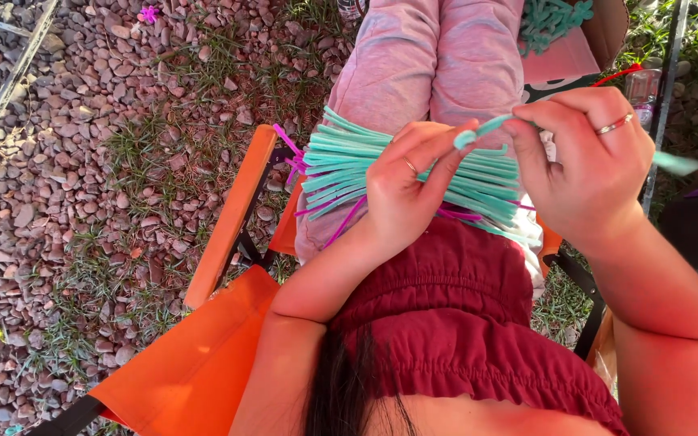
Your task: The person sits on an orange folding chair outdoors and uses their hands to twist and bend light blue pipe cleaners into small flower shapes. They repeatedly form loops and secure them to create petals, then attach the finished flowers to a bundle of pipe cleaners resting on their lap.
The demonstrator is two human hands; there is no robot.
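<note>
Red top (478, 323) lies nearest; above the lap's teal strip bundle (349, 165), left hand (409, 190) and right hand (587, 157) both pinch one teal strip (486, 127), seemingly mid-bend; finishing needs steady tension.

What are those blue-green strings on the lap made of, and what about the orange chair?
The teal strips look like soft plastic or rubbery cord: smooth, flat and evenly cut, though that is hard to confirm. The one pinched between the left hand and right hand bends easily. The orange chair seems woven fabric, matte and taut, with a smooth orange armrest.
</note>
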